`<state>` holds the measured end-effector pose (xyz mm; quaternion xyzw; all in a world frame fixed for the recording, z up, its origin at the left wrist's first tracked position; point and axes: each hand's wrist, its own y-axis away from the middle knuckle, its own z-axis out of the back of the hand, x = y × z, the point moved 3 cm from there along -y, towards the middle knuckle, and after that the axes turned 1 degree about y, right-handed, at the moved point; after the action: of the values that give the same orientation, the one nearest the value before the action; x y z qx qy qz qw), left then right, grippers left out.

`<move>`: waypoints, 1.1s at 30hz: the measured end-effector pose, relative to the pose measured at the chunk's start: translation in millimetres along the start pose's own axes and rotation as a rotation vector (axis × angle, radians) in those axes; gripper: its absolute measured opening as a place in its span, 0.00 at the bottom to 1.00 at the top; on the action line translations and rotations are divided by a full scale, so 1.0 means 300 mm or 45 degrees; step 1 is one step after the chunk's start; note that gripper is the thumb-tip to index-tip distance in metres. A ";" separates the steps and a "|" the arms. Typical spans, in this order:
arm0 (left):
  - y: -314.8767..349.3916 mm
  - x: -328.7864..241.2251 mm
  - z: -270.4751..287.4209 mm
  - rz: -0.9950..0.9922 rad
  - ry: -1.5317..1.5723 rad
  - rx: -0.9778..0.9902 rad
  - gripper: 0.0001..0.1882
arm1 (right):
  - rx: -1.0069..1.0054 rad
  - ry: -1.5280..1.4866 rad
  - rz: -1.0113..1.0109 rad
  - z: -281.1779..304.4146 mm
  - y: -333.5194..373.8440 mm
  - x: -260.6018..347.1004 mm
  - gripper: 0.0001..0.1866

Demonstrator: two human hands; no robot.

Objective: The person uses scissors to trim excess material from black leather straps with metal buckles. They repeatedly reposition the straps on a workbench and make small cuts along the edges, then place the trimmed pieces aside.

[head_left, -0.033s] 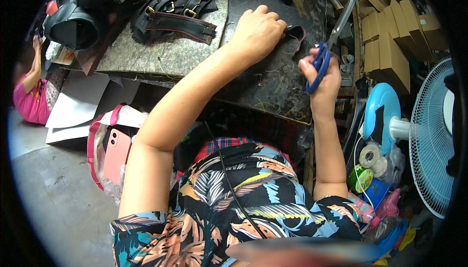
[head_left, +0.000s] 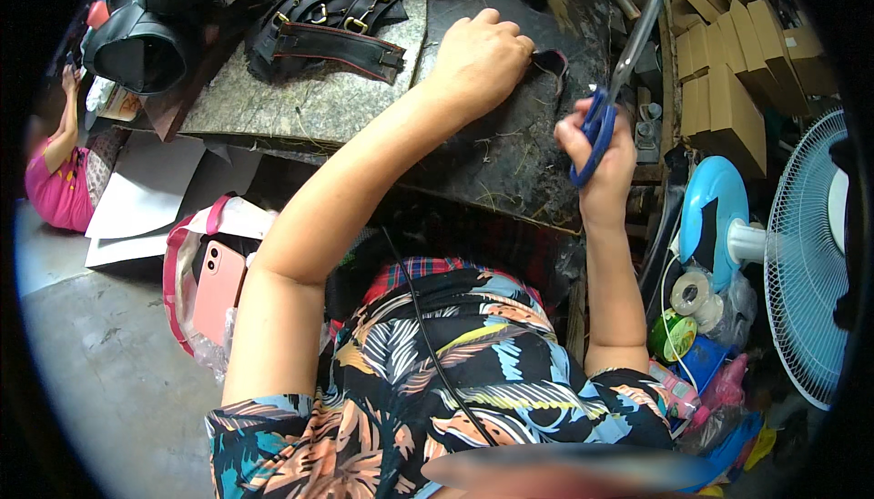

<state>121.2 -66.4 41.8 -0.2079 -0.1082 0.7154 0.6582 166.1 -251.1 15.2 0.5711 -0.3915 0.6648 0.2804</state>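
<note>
Gripping blue-handled scissors (head_left: 625,69), the right hand (head_left: 617,164) appears raised.

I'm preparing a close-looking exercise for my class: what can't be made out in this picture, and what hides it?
- Head view: left hand, fingertips and any grip on the dark strip, hidden behind the hand itself.
- Head view: right hand, exact finger placement on the scissors, blurred and partly covered by the blue handles.
- Head view: fan, far side cut off by the dark rim.
- Head view: pink phone, screen turned away.
</note>
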 end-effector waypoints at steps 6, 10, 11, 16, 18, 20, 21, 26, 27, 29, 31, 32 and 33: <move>0.137 0.064 0.133 0.288 0.107 -0.381 0.12 | 0.713 -0.493 -0.591 -0.029 0.186 0.065 0.42; 0.213 0.063 0.205 0.388 0.041 -0.433 0.11 | 0.980 -0.276 -0.719 -0.038 0.246 0.068 0.51; 0.223 0.057 0.216 0.382 0.029 -0.423 0.10 | 1.000 -0.307 -0.776 -0.043 0.255 0.062 0.51; 0.258 0.000 0.241 0.300 -0.048 -0.384 0.08 | 0.924 -0.234 -0.578 -0.066 0.254 0.044 0.37; 0.270 -0.018 0.238 0.255 -0.048 -0.388 0.08 | 0.878 -0.205 -0.541 -0.068 0.252 0.043 0.35; 0.282 -0.019 0.231 0.273 -0.032 -0.377 0.09 | 0.811 -0.274 -0.649 -0.065 0.259 0.045 0.26; 0.289 -0.011 0.232 0.290 -0.020 -0.380 0.09 | 0.771 -0.357 -0.710 -0.062 0.259 0.049 0.26; 0.356 0.091 0.257 0.663 0.290 -0.238 0.13 | 0.581 -0.382 -0.615 -0.027 0.228 0.082 0.27; 0.376 0.115 0.263 0.768 0.411 -0.193 0.14 | 0.591 -0.345 -0.551 -0.015 0.216 0.091 0.28; 0.409 0.149 0.275 0.870 0.473 -0.078 0.14 | 0.626 -0.290 -0.491 -0.006 0.192 0.095 0.27; 0.429 0.162 0.276 0.851 0.448 -0.040 0.14 | 0.649 -0.257 -0.436 -0.006 0.172 0.094 0.26; 0.436 0.161 0.274 0.803 0.440 -0.064 0.14 | 0.673 -0.245 -0.419 -0.013 0.166 0.092 0.26; 0.444 0.159 0.272 0.754 0.435 -0.090 0.13 | 0.693 -0.237 -0.398 -0.020 0.159 0.091 0.26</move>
<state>-36.4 -24.2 50.0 -0.3696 0.0439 0.8261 0.4231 118.5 -273.7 31.9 0.7367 -0.1309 0.6388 0.1790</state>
